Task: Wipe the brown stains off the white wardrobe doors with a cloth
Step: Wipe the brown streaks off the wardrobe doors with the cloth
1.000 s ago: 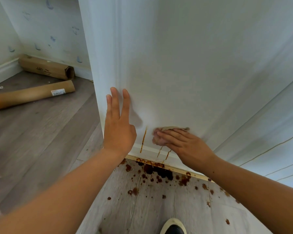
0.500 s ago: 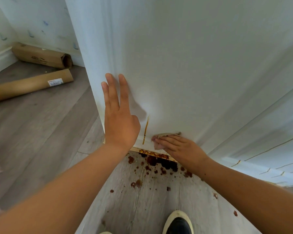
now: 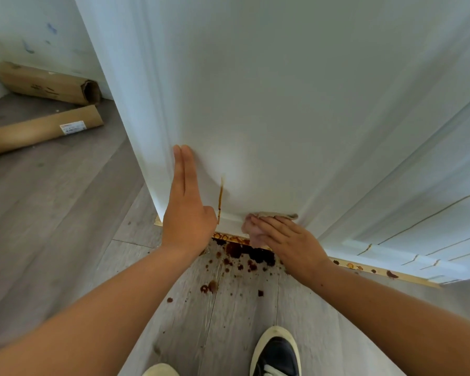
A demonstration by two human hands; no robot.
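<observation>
Compared with a second ago, the right hand [image 3: 285, 240] and its cloth [image 3: 251, 233] sit lower on the wardrobe door [image 3: 296, 104], down from the flat panel to the bottom edge. The two short brown runs that showed under the cloth then can no longer be seen, whether wiped or covered. The long brown streak [image 3: 221, 196] between the two hands is unchanged. More of the shoe [image 3: 276, 351] below the right forearm has come into view.

The left hand [image 3: 187, 204] lies flat on the door, released and gripping nothing, its straight fingers close together and pointing up. The right hand reaches in from the right with fingers nearly straight, pressing the pinkish cloth against the door's bottom edge rather than clenching it.

Most of the cloth is hidden under the right fingers; only a crumpled end shows on the side toward the left hand. Dark brown spatter [image 3: 244, 253] on the floor [image 3: 65, 213] lies just below both wrists – partly covered by them. Further thin brown runs [image 3: 364, 249] mark the next door, beyond the right hand. Two cardboard tubes [image 3: 38, 131] lie well off beyond the left hand, the nearer one cut by the frame edge.
</observation>
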